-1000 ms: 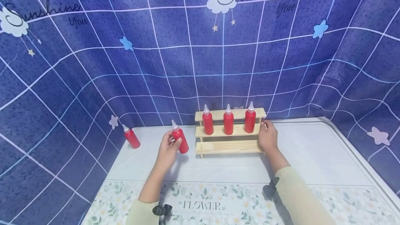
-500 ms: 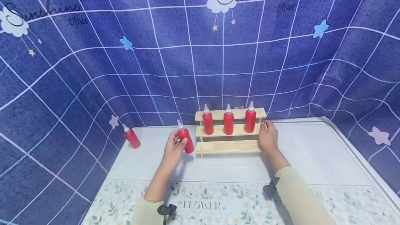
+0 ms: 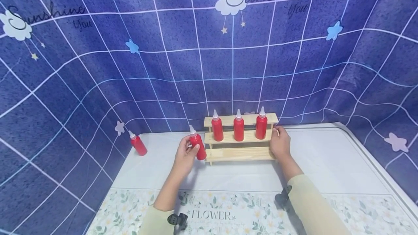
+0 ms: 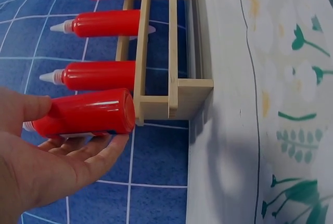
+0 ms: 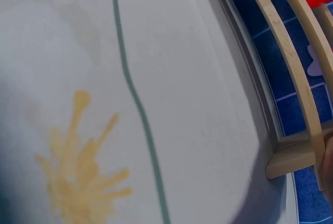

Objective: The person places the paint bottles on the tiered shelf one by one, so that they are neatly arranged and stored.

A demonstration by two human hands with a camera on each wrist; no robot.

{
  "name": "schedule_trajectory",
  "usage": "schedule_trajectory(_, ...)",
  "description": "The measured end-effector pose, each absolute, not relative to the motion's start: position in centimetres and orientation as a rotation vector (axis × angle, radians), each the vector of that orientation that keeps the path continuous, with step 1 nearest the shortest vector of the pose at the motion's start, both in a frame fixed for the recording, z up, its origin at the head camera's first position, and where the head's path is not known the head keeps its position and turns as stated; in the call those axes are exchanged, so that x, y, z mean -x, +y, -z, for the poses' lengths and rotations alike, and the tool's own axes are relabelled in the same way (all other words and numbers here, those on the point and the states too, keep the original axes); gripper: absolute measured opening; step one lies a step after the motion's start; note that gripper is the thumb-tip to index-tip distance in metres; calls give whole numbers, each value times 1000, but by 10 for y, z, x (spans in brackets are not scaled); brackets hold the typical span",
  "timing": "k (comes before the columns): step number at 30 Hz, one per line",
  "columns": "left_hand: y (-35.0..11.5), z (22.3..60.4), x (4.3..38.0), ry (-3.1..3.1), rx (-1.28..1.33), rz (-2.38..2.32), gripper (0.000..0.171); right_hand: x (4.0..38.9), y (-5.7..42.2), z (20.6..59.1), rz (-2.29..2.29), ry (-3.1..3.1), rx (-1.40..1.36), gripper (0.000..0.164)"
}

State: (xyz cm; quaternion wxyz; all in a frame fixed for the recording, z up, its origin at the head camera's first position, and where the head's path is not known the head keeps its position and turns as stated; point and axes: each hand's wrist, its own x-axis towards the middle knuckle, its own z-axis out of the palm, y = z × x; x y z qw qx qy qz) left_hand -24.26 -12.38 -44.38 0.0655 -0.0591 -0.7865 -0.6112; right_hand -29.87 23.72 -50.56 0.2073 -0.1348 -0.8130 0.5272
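My left hand point(image 3: 184, 157) holds a red squeeze bottle point(image 3: 199, 148) with a pointed clear nozzle, thumb on one side and fingers on the other. The bottle leans a little, off the table, just left of a three-tier wooden display rack point(image 3: 240, 153). In the left wrist view its base point(image 4: 128, 110) is close to the end of the rack's tier; I cannot tell whether they touch. Three matching bottles point(image 3: 238, 130) stand upright in a row on the middle tier. My right hand point(image 3: 281, 143) grips the rack's right end; only a sliver of it shows in the right wrist view.
Another red bottle point(image 3: 139, 145) stands at the table's far left. The white tabletop point(image 3: 326, 159) carries a flower-printed strip point(image 3: 212, 202) along the front. Behind the rack hangs a blue checked curtain point(image 3: 183, 64) that also closes in both sides.
My left hand has carried its bottle to the right, up close to the rack's left end. My right hand and the rack have stayed in place.
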Motion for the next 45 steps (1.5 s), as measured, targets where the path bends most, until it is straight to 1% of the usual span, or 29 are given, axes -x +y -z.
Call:
schedule_trajectory(18,-111,440,240,-2365,278,1876,49,300,238,505,-1472,-2262,378,43)
schedule_trajectory(45,-91,449,242,-2397,356,1881,48,298,237,505,-1481,-2284,384,44)
